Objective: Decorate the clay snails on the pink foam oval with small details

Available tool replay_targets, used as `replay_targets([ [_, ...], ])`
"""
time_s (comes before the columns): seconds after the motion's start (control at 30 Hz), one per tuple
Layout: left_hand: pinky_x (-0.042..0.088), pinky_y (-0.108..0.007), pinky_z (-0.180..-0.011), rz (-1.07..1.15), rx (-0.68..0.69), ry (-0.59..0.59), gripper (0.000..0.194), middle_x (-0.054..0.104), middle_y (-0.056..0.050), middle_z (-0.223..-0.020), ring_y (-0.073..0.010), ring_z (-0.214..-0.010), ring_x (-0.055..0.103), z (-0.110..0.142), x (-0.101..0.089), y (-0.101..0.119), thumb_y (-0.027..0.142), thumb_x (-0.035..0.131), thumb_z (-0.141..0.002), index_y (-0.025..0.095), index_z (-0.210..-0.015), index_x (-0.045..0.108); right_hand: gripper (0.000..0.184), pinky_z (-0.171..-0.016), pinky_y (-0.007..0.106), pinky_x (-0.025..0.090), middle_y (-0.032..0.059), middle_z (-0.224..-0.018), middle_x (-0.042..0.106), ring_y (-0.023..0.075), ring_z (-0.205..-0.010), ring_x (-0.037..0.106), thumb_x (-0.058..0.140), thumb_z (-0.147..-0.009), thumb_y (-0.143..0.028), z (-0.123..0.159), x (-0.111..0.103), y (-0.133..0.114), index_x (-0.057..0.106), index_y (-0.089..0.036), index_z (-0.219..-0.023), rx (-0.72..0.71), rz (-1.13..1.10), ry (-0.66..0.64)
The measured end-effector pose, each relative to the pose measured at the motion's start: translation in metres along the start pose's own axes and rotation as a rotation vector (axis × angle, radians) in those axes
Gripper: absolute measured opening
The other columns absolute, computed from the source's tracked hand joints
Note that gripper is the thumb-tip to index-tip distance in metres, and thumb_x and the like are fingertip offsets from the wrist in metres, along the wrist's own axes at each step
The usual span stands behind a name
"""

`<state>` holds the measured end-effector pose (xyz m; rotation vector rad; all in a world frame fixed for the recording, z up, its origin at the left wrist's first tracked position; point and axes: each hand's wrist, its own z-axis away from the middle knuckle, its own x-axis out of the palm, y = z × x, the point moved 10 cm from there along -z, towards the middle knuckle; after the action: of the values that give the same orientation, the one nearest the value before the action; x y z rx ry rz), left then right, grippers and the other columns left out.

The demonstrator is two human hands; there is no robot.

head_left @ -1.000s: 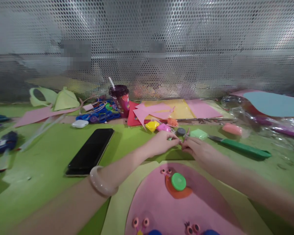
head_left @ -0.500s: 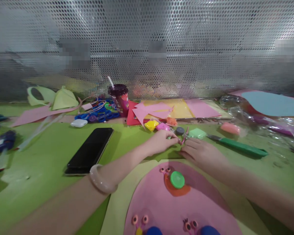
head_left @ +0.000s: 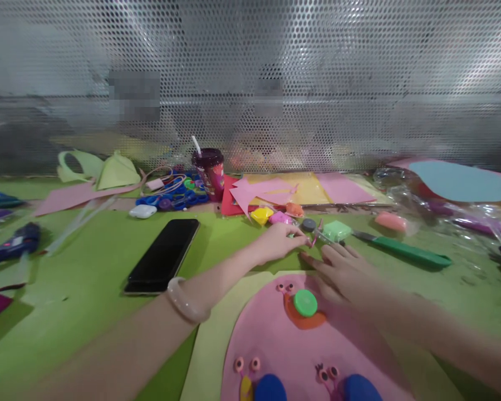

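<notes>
Beyond the pink paper oval [head_left: 284, 340], my left hand [head_left: 278, 245] is closed in a pinch on a small pink piece, mostly hidden by its fingertips. A thin pink strip [head_left: 318, 231] stands just to the right of those fingertips. My right hand [head_left: 346, 267] has its fingers stretched and apart, low over the table near the top of the oval, with nothing seen in it. On the oval are snail-like figures with clay eyes: an orange body [head_left: 300, 322] with a green cap [head_left: 305, 303], and two with blue caps [head_left: 270, 388].
A phone [head_left: 162, 256] lies left of my left forearm. Clay packets, a grey cap [head_left: 308, 225] and a green utility knife [head_left: 409, 250] lie beyond my hands. A lidded cup [head_left: 210, 175], scissors [head_left: 171, 199] and coloured paper line the perforated metal panel [head_left: 250, 83]. A glue gun [head_left: 16, 245] is far left.
My right hand has drawn back from the pink strip toward me, and its fingers have spread. The left hand keeps its pinch. The view has shifted slightly left.
</notes>
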<state>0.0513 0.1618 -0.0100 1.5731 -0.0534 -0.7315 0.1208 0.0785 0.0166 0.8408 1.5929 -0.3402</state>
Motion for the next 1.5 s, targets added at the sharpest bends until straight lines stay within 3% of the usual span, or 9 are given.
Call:
replay_targets([
  [0.17,0.015,-0.02,-0.036,0.064,-0.005,-0.02,0.028,0.035,0.007,-0.046,-0.0044,-0.035,0.023,-0.002,0.003,-0.005,0.037,0.055,-0.08,0.014,-0.089,0.068,0.031,-0.067,0.034,0.036,0.0065,-0.076,0.052,0.0197,-0.072,0.047,0.039,-0.089,-0.03,0.005,-0.001,0.001,0.063,-0.022,-0.107,0.009,-0.062,-0.076],
  [0.37,0.015,-0.021,-0.036,0.039,-0.017,-0.014,0.028,0.033,0.007,-0.044,-0.0051,-0.035,0.024,-0.001,0.002,-0.004,0.036,0.053,-0.081,0.014,-0.09,0.068,0.037,-0.067,0.034,0.037,0.0083,-0.079,0.053,0.0207,-0.074,0.048,0.04,-0.088,-0.029,0.003,0.001,0.001,0.057,-0.018,-0.118,0.032,-0.03,0.008],
  [0.5,0.015,-0.022,-0.037,0.013,-0.005,0.002,0.028,0.034,0.007,-0.044,-0.0054,-0.035,0.024,-0.001,0.001,-0.003,0.037,0.053,-0.081,0.015,-0.089,0.068,0.036,-0.068,0.035,0.038,0.0083,-0.08,0.053,0.0213,-0.076,0.047,0.041,-0.087,-0.029,0.006,0.004,0.0,0.058,-0.021,-0.118,0.038,-0.063,-0.006],
  [0.77,0.023,-0.02,-0.038,0.053,0.109,0.094,0.027,0.039,0.007,-0.047,-0.0058,-0.035,0.029,-0.001,-0.008,0.009,0.034,0.049,-0.083,0.015,-0.091,0.067,0.04,-0.07,0.038,0.038,0.0103,-0.087,0.052,0.0233,-0.08,0.045,0.038,-0.089,-0.037,0.006,0.002,0.008,0.057,-0.02,-0.12,0.192,-0.078,-0.046],
  [0.87,0.029,-0.02,-0.043,0.0,0.171,0.212,0.026,0.06,0.0,-0.068,-0.0058,-0.041,0.038,0.003,-0.021,0.02,0.032,0.05,-0.083,0.015,-0.089,0.068,0.041,-0.071,0.039,0.037,0.0102,-0.088,0.051,0.0235,-0.081,0.045,0.038,-0.089,-0.04,0.0,0.003,0.011,0.06,-0.02,-0.117,0.203,-0.076,-0.059],
  [0.93,0.033,-0.02,-0.047,-0.024,0.185,0.294,0.025,0.065,-0.002,-0.079,-0.0073,-0.048,0.046,0.005,-0.03,0.023,0.031,0.05,-0.083,0.016,-0.09,0.068,0.04,-0.072,0.039,0.037,0.0103,-0.088,0.051,0.0235,-0.081,0.045,0.037,-0.089,-0.04,0.0,0.003,0.012,0.06,-0.021,-0.116,0.198,-0.068,-0.051],
  [1.03,0.039,-0.021,-0.054,-0.033,0.172,0.356,0.024,0.067,-0.002,-0.078,-0.0114,-0.06,0.055,0.006,-0.036,0.022,0.029,0.05,-0.084,0.016,-0.091,0.068,0.044,-0.072,0.041,0.037,0.0111,-0.089,0.052,0.024,-0.08,0.044,0.035,-0.089,-0.039,0.005,0.001,0.013,0.056,-0.019,-0.123,0.182,-0.042,0.017],
  [1.23,0.043,-0.024,-0.08,-0.054,0.267,0.358,0.02,0.069,-0.003,-0.087,-0.0155,-0.086,0.06,0.007,-0.035,0.031,0.023,0.051,-0.083,0.015,-0.085,0.069,0.047,-0.071,0.038,0.037,0.0103,-0.085,0.052,0.0235,-0.079,0.044,0.033,-0.09,-0.037,0.011,-0.001,0.015,0.05,-0.016,-0.128,0.154,-0.05,0.108],
  [1.5,0.042,-0.025,-0.081,-0.09,0.281,0.328,0.019,0.07,-0.004,-0.091,-0.0159,-0.087,0.06,0.005,-0.03,0.028,0.022,0.052,-0.083,0.014,-0.085,0.069,0.036,-0.07,0.037,0.035,0.0077,-0.081,0.049,0.0214,-0.077,0.043,0.036,-0.089,-0.033,0.008,-0.003,0.014,0.06,-0.025,-0.115,0.16,-0.108,0.049],
])
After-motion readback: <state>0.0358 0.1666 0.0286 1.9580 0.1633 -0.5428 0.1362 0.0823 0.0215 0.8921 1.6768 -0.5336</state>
